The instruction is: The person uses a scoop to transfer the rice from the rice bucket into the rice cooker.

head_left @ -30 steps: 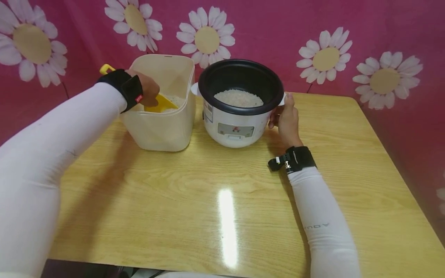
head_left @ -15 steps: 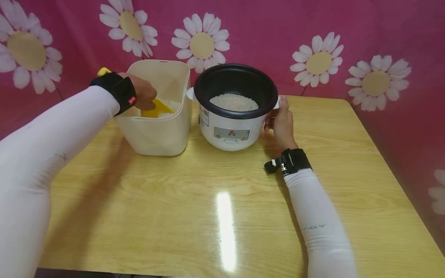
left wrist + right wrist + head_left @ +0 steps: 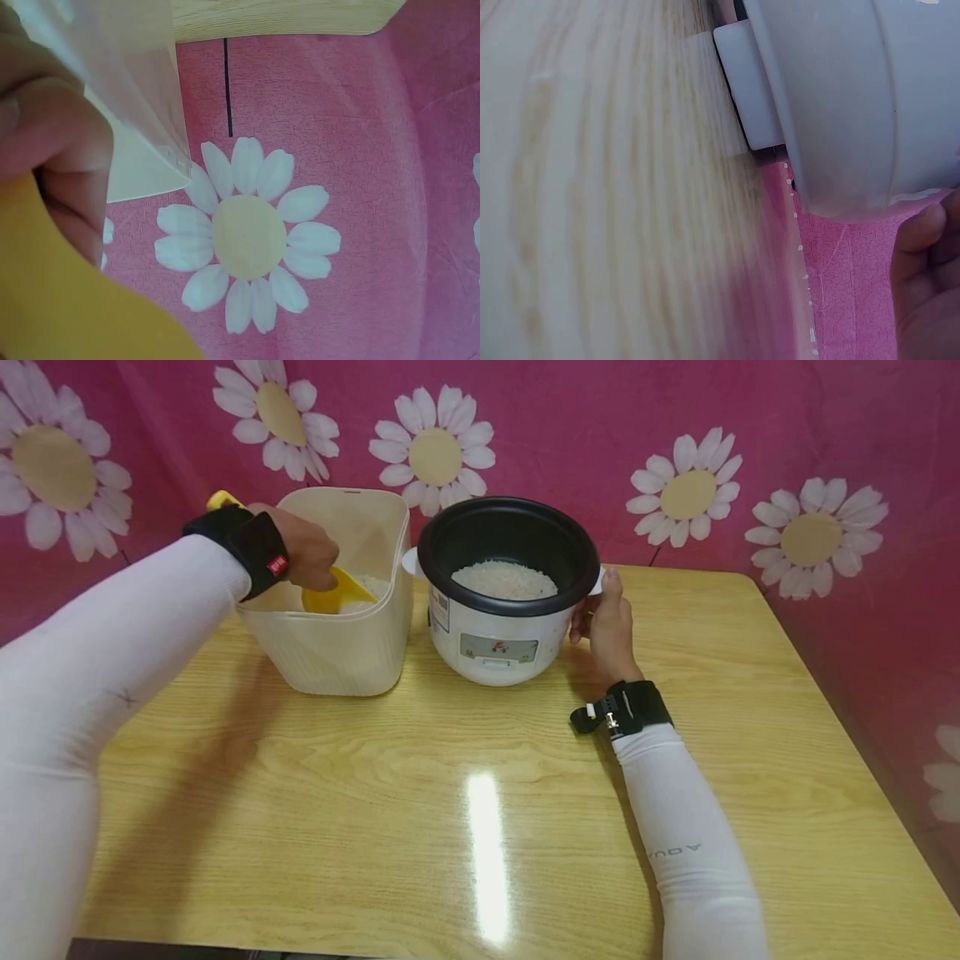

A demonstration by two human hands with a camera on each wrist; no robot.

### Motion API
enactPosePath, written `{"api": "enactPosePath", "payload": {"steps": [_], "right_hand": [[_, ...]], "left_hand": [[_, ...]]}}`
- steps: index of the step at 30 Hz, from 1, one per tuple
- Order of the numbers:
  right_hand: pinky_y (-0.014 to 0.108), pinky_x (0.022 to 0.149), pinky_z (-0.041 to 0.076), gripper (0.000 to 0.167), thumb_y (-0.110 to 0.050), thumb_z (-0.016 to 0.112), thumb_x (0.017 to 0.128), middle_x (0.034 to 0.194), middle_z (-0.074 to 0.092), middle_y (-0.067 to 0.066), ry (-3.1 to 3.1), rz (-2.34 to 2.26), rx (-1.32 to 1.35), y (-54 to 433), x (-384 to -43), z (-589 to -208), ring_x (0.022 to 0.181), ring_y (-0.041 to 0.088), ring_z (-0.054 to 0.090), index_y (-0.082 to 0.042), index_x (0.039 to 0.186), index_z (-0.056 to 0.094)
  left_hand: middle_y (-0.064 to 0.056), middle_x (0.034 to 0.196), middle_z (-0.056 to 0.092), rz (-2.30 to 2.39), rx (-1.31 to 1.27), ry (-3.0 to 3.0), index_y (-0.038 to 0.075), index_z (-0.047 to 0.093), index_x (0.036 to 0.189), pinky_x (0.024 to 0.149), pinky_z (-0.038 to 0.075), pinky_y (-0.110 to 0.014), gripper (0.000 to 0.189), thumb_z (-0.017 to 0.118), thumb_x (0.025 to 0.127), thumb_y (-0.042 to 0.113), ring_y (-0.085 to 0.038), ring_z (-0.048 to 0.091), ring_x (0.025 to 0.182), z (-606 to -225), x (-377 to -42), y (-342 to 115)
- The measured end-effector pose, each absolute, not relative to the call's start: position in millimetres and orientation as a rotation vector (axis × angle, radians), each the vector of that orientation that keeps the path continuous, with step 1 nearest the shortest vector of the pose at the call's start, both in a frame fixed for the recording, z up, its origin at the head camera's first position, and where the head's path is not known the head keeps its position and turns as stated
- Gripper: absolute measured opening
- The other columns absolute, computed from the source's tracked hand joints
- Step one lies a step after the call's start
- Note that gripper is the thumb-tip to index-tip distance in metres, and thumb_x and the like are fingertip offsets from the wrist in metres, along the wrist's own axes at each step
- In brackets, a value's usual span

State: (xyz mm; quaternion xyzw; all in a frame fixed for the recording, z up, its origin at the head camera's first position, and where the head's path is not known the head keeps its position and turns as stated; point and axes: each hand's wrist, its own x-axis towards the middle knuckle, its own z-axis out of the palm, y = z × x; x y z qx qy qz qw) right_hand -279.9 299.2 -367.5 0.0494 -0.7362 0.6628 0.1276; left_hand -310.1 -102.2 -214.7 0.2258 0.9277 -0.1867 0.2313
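My left hand [image 3: 306, 550] grips a yellow scoop [image 3: 322, 599] inside the cream plastic bin [image 3: 330, 656], where rice [image 3: 372, 583] lies. The scoop's blade is down at the rice, and its handle end sticks out behind the wrist. In the left wrist view, curled fingers [image 3: 71, 142] show above the yellow scoop [image 3: 75, 292]. To the right of the bin stands a white rice cooker [image 3: 487, 670] with a black inner pot holding rice [image 3: 504, 580]. My right hand [image 3: 615, 631] holds the cooker by its right side handle; the right wrist view shows curled fingers beside its white body [image 3: 840, 112].
Bin and cooker stand side by side near the back of a wooden table [image 3: 360, 810]. Behind it hangs a pink cloth [image 3: 555, 435] with white daisies. The table's front edge runs along the bottom of the head view.
The head view has shifted slightly. My left hand has drawn a little to the left over the bin, and the scoop has turned slightly in the rice. The right hand keeps its hold.
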Motion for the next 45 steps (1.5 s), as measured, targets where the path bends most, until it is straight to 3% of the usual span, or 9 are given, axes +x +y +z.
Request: {"api": "enactPosePath", "payload": {"steps": [18, 27, 33, 37, 45], "right_hand": [[0.027, 0.049, 0.045, 0.071, -0.061, 0.018, 0.107, 0.063, 0.051, -0.002, -2.166, 1.901, 0.177, 302, -279, -369, 0.048, 0.014, 0.049, -0.011, 0.074, 0.057], [0.029, 0.050, 0.046, 0.072, -0.058, 0.018, 0.108, 0.064, 0.053, -0.002, -2.194, 1.897, 0.137, 302, -278, -368, 0.048, 0.015, 0.049, -0.010, 0.073, 0.058], [0.028, 0.050, 0.046, 0.071, -0.057, 0.018, 0.109, 0.064, 0.053, -0.002, -2.192, 1.903, 0.137, 301, -277, -367, 0.049, 0.015, 0.049, -0.010, 0.073, 0.058], [0.027, 0.049, 0.047, 0.071, -0.058, 0.019, 0.109, 0.064, 0.052, -0.002, -2.182, 1.913, 0.156, 301, -276, -366, 0.049, 0.015, 0.048, -0.010, 0.074, 0.058], [0.028, 0.050, 0.047, 0.071, -0.060, 0.019, 0.108, 0.064, 0.053, -0.001, -2.188, 1.920, 0.143, 301, -275, -365, 0.049, 0.015, 0.048, -0.010, 0.075, 0.058]], "left_hand": [[0.000, 0.063, 0.052, -0.323, 0.577, 2.559, 0.005, 0.067, 0.092, 0.052, 0.036, -0.027, 0.033, 0.055, 0.095, 0.035, -0.016, 0.045, 0.055, -208, -308, -115], [0.005, 0.056, 0.045, -0.253, 0.582, 2.567, 0.012, 0.056, 0.064, 0.051, 0.033, -0.027, 0.037, 0.052, 0.095, 0.033, -0.013, 0.040, 0.050, -203, -302, -123], [0.006, 0.053, 0.043, -0.225, 0.610, 2.561, 0.014, 0.050, 0.057, 0.050, 0.031, -0.027, 0.042, 0.049, 0.095, 0.031, -0.012, 0.039, 0.048, -197, -300, -128], [0.005, 0.054, 0.043, -0.220, 0.590, 2.558, 0.013, 0.053, 0.060, 0.051, 0.032, -0.027, 0.041, 0.050, 0.096, 0.033, -0.013, 0.039, 0.049, -195, -300, -132], [0.003, 0.060, 0.046, -0.157, 0.536, 2.559, 0.005, 0.063, 0.086, 0.054, 0.037, -0.028, 0.035, 0.051, 0.099, 0.036, -0.014, 0.042, 0.052, -193, -300, -143]]}}
